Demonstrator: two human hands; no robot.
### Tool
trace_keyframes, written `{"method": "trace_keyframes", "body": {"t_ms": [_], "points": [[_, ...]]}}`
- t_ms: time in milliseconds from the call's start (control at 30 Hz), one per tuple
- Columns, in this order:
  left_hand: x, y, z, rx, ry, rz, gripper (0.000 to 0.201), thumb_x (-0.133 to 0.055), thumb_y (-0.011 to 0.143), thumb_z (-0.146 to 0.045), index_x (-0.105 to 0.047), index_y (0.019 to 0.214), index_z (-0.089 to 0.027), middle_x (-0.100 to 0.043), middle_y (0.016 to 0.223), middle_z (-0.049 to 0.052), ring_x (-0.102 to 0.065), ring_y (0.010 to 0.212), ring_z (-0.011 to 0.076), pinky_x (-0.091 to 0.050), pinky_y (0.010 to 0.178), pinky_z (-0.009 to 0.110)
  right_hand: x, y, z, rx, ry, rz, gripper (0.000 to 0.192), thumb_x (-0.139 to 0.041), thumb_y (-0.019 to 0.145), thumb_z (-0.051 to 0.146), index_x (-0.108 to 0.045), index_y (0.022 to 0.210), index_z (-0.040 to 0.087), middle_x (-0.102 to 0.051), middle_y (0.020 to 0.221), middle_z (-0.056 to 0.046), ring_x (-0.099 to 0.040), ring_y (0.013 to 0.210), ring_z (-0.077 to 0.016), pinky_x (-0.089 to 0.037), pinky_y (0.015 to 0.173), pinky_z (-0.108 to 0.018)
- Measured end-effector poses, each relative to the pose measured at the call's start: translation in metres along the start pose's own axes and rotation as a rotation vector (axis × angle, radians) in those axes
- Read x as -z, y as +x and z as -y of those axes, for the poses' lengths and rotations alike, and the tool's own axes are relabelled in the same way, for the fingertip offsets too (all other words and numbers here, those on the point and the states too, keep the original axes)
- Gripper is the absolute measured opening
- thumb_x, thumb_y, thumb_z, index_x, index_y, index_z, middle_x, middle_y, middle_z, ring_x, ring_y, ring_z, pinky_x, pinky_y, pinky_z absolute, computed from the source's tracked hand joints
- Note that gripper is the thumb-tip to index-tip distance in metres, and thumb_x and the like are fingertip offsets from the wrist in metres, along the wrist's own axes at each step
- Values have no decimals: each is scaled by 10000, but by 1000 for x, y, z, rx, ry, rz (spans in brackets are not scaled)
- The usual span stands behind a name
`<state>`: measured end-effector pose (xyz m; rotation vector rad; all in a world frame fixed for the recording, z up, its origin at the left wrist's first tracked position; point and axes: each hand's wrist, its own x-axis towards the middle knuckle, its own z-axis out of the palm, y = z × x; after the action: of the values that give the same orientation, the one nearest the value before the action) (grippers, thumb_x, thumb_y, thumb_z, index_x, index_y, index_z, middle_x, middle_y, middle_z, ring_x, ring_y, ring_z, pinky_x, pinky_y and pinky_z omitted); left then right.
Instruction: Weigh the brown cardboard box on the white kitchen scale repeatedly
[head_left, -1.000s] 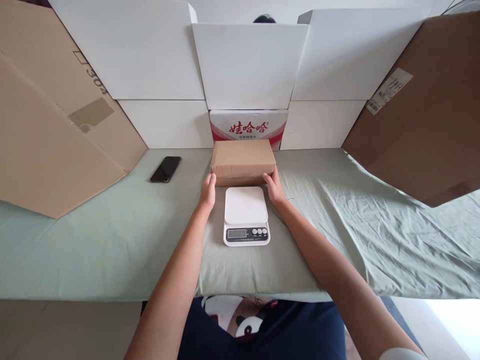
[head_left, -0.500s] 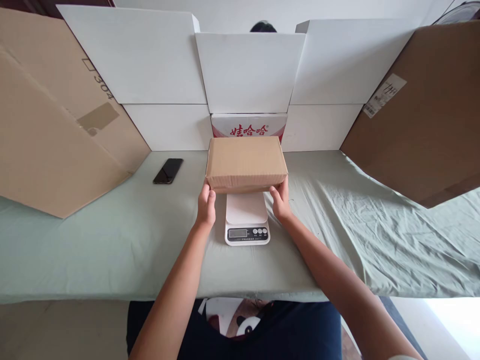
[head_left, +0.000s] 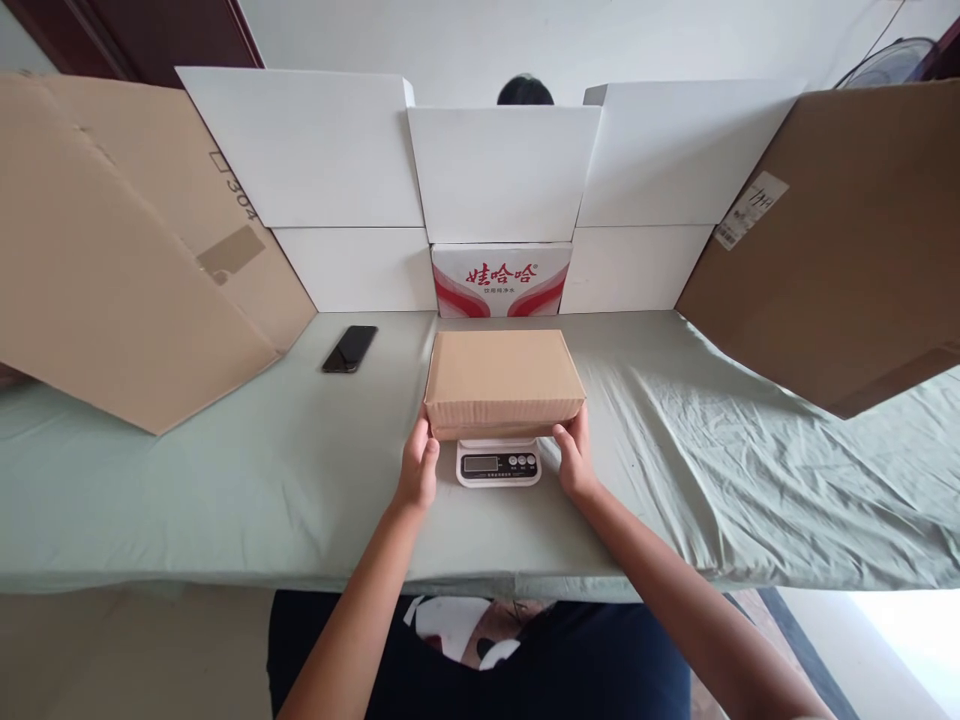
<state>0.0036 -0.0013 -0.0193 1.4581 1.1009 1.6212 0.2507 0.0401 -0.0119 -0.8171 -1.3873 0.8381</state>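
- Clearly legible on the carton [head_left: 501, 280]: red 娃哈哈 with ®, smaller 饮用纯净水 beneath.
- Printed on the left panel [head_left: 150, 260]: 304.
- Too small to read: handwriting on the right panel's [head_left: 825, 300] label [head_left: 752, 210], lettering around the scale's [head_left: 499, 478] 3 buttons.
- Plain brown, closed on top, crinkled along the front edge: box [head_left: 506, 368].
- Gripped at its 2 ends between left hand [head_left: 417, 465] and right hand [head_left: 574, 460], fingers partly hidden, curled round the lower front corners, thumbs forward.
- Held over the scale's pan, hiding it; cannot tell whether touching.

Box [head_left: 506, 368] above scale [head_left: 499, 478], perhaps touching; phone [head_left: 350, 350] left of both
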Motion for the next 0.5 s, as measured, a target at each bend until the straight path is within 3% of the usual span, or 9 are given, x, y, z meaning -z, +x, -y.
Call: {"method": "trace_keyframes", "body": {"t_ms": [267, 500], "points": [[1, -1, 10, 6, -31, -24, 750, -448, 980, -691, -437, 1595, -262, -484, 1652, 125, -378, 1580, 343, -292, 1304, 477, 0, 4, -2, 13, -13, -12, 634, -574, 949, 574, -440, 1532, 364, -512, 1593, -47, -459, 1504, -304, -426, 1239, -511], [1, -1, 10, -6, -49, -24, 757, -461, 965, -707, -476, 1569, -250, -539, 1604, 133, -455, 1530, 353, -350, 1268, 488, 0, 2, -2, 21, -13, -17, 660, -581, 952, 579, -450, 1526, 282, -527, 1576, -92, -450, 1510, -307, -425, 1232, -488]]}}
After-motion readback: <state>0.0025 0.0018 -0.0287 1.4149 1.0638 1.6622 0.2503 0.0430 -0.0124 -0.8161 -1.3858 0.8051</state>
